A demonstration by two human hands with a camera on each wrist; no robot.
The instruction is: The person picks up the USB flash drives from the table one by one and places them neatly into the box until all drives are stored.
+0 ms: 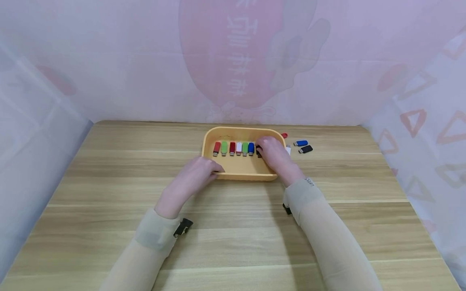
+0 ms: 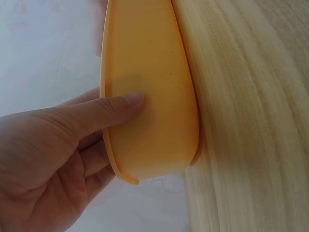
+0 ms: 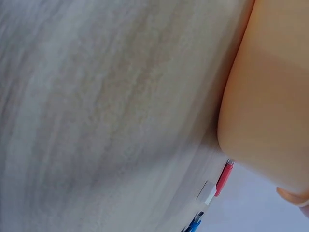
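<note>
Six USB sticks point(image 1: 234, 148) already lie in a row inside the yellow tray point(image 1: 240, 171) at the tabletop's point(image 1: 109, 182) centre, and the right hand point(image 1: 274, 155) reaches in at the row's 3 o'clock end, over a dark stick point(image 1: 259, 152) mostly hidden beneath it; whether its fingers pinch that one I cannot tell. The left hand point(image 1: 198, 171) pinches the tray's near rim, thumb against the wall. Loose sticks point(image 1: 303, 146) wait at the tray's 3 o'clock, one half hidden.
</note>
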